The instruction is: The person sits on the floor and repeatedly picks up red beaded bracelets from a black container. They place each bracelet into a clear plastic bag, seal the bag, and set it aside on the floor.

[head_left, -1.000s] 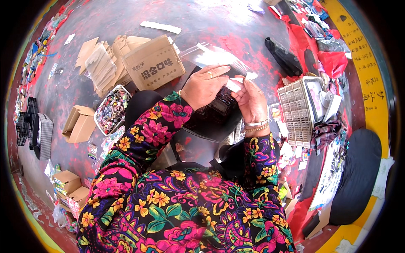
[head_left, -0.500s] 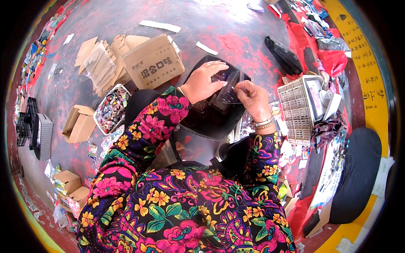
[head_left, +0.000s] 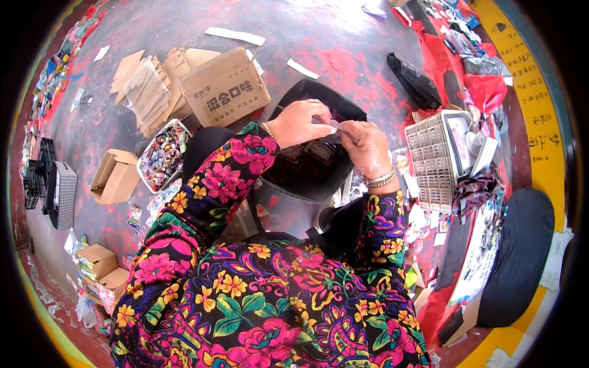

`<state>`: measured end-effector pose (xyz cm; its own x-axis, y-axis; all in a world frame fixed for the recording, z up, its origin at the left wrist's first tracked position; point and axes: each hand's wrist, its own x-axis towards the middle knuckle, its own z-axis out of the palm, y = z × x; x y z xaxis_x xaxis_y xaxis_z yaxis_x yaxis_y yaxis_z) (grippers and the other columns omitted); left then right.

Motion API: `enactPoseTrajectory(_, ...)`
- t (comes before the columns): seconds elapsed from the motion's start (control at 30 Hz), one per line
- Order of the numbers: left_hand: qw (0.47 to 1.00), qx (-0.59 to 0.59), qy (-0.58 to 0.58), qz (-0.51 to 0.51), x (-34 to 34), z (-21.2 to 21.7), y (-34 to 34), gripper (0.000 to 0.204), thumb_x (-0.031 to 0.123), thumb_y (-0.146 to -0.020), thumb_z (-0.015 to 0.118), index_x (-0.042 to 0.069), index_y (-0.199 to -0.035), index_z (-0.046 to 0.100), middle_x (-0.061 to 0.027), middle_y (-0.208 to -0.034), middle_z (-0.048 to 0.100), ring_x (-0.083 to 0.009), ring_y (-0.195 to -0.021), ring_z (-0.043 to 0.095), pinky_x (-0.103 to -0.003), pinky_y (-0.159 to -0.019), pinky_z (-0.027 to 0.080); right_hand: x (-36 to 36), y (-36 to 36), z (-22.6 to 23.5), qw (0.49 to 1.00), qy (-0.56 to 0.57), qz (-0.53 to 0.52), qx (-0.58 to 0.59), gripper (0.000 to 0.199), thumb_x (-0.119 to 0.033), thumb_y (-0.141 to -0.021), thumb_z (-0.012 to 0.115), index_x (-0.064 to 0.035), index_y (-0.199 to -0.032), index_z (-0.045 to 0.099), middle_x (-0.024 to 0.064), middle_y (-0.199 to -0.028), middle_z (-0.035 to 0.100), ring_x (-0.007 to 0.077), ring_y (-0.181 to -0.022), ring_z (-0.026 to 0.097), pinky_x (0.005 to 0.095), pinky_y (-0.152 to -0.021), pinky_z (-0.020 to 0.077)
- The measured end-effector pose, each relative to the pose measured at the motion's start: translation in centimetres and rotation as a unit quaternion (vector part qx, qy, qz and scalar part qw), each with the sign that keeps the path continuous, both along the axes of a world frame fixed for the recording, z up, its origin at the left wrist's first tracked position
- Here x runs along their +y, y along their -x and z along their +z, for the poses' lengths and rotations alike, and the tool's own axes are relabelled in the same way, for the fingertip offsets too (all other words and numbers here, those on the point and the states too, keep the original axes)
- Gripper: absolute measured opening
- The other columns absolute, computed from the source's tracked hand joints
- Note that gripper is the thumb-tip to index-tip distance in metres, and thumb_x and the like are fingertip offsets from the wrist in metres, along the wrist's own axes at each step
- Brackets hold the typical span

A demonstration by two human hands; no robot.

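now | left hand (head_left: 300,124), right hand (head_left: 368,147): grip pinching clear plastic (head_left: 336,124) | black bin (head_left: 337,101) (packets (head_left: 320,149) inside)

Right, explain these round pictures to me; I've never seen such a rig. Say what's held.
No machine here, just a person. One wide fisheye camera on their head looks down, so edges bend. The bare right hand pinches a small, thin piece of see-through plastic; the bare left hand meets it, though its grip is hard to make out. Below is an open, black, squarish bin. Around it, over a red-stained grey floor, are a brown cardboard box, a white plastic basket of small colourful pieces and, rightward, a pale plastic lattice crate.
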<state>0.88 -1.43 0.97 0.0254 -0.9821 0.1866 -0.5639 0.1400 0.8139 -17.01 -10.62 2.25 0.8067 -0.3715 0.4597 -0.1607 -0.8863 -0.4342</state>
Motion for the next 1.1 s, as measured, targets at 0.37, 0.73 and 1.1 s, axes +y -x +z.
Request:
enactPoseTrajectory(0.37, 0.990, 0.111, -0.025, 0.081, 0.1, -0.4, 0.7, 0.019, 0.007, -0.079, 0.053, -0.004, -0.091, 0.063, -0.0098, -0.089, 0.064, -0.0126, -0.084, 0.059, -0.026, -0.076, 0.047, 1.2, -0.7, 0.3, 0.994, 0.051, -0.012, -0.101, 0.003, -0.008, -0.071, 0.064, -0.0089, -0.074, 0.063, 0.0044, -0.067, 0.060, 0.0212, -0.064, 0.058, 0.0314, -0.060, 0.0420)
enactPoseTrajectory(0.73, 0.991, -0.034, -0.029, 0.127, -0.1, -0.8, 0.6, 0.022, 0.006, -0.070, 0.051, 0.000, -0.083, 0.067, -0.0142, -0.085, 0.066, -0.0230, -0.082, 0.063, -0.030, -0.076, 0.048, 1.1, -1.0, -0.2, 0.993, 0.077, -0.010, -0.090, 0.007, -0.007, -0.069, 0.063, -0.0095, -0.076, 0.062, 0.0040, -0.066, 0.058, 0.0218, -0.064, 0.057, 0.0324, -0.060, 0.0423)
enactPoseTrajectory(1.1, 0.990, -0.066, -0.015, 0.126, -0.2, -1.4, 0.3, 0.023, 0.010, -0.078, 0.052, 0.003, -0.096, 0.065, -0.0147, -0.087, 0.066, -0.0236, -0.082, 0.064, -0.031, -0.074, 0.049, 0.0, -1.3, -1.4, 0.996, 0.005, -0.036, -0.083, 0.013, -0.004, -0.071, 0.062, -0.0102, -0.082, 0.065, 0.0048, -0.075, 0.063, 0.0243, -0.074, 0.060, 0.0335, -0.067, 0.0459)
